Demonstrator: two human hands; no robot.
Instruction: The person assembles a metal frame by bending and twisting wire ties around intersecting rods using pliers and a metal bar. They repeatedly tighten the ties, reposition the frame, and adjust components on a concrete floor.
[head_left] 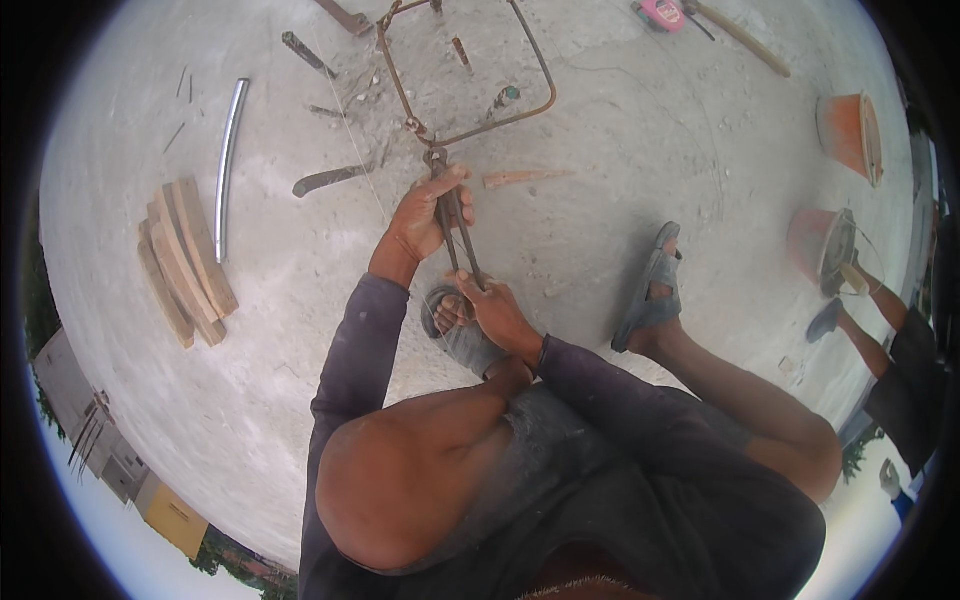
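My left hand [420,218] is closed around the upper handles of dark metal pincers [447,240]. Lower down, my right hand [500,312] grips the handle ends. The jaws point away from me and sit at the near left corner of a rusty square steel bar frame [553,80]. Whether they bite on a wire there is too small to tell. Just left of the jaws lies a curved dark handle-like piece [330,180]. To their right is a thin reddish wood strip [525,178].
Left are stacked wooden planks [185,265] and a shiny metal tube [230,170]. Bar stubs [308,54] stick up from the concrete floor. Far right are a pink tape measure [662,14], a wooden handle [740,40], an orange bucket [850,140] and a reddish bucket [815,245] near another person [905,390].
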